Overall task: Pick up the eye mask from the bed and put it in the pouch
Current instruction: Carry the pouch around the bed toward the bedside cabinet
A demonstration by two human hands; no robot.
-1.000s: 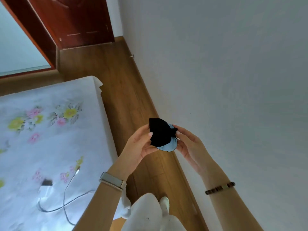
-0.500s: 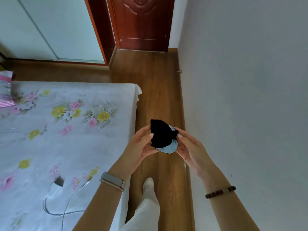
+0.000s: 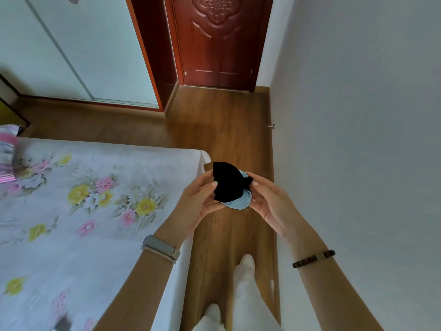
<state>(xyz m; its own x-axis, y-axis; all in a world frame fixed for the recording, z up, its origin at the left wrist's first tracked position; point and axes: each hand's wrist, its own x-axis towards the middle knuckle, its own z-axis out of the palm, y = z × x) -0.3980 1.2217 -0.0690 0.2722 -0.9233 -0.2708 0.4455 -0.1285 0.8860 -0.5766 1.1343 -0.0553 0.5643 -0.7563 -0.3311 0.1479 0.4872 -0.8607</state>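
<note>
Both my hands hold a small bundle over the wooden floor, just past the bed's corner. The black pouch [image 3: 227,182] faces me, and the light blue eye mask [image 3: 241,203] sticks out from its lower right side. My left hand [image 3: 198,201] grips the pouch's left edge with thumb and fingers. My right hand [image 3: 269,199] pinches the right side, where pouch and mask meet. How much of the mask is inside the pouch is hidden.
The bed [image 3: 83,211] with a flowered sheet fills the left. A wooden floor strip [image 3: 229,130] runs between bed and the white wall [image 3: 358,139] to a red-brown door [image 3: 214,41]. My leg in white trousers [image 3: 243,290] shows below.
My view has swung up and left, showing more of the door and bed; the cable on the bed has left the frame. My hands keep the same grip on the pouch and mask.
</note>
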